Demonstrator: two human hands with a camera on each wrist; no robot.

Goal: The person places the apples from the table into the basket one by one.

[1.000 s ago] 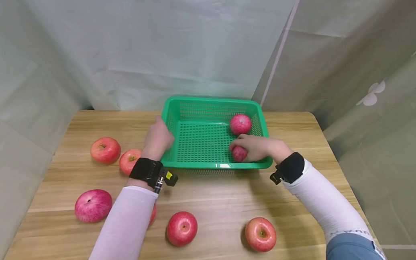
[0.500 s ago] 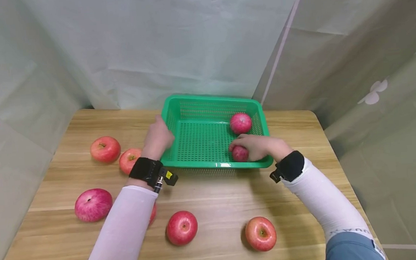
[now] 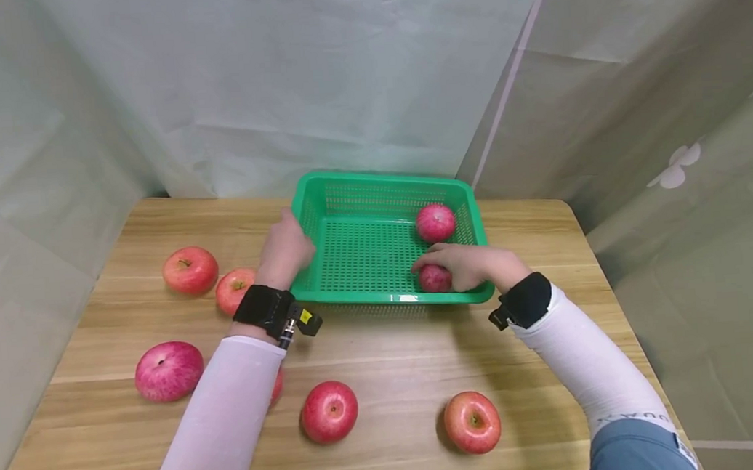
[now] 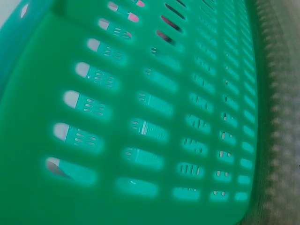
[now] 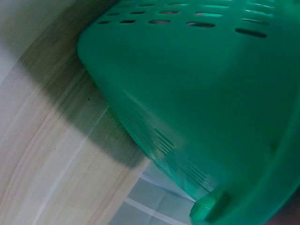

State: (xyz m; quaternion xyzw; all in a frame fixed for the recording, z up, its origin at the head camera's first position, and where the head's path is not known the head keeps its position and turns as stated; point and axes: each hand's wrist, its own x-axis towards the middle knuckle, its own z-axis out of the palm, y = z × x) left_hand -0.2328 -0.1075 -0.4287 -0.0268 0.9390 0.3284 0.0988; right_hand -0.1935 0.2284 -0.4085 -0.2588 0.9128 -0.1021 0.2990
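A green plastic basket [image 3: 369,294] with slotted walls stands at the back of the wooden table. At its left rim, my left hand [image 3: 286,251] holds on with curled fingers. My right hand [image 3: 467,263] reaches over the front right corner, its fingers curled over a dark red apple [image 3: 433,278] low in the basket; the thumb is hidden. Behind that apple lies a pinkish red apple [image 3: 435,223] in the same basket. In the left wrist view the basket wall [image 4: 126,108] fills most of the frame, and the right wrist view shows the basket's outside [image 5: 187,79]; neither shows fingers.
Left of the basket lie an orange-red apple [image 3: 190,270], another one [image 3: 234,290] partly behind my left wrist, and a pink apple [image 3: 169,371]. Nearer are a red apple [image 3: 329,412], an apple [image 3: 276,386] mostly hidden by my left forearm, and a light red apple [image 3: 472,423].
The fingers of my right hand have spread slightly over the apple, and a little more of it shows. My left hand and the basket look the same.
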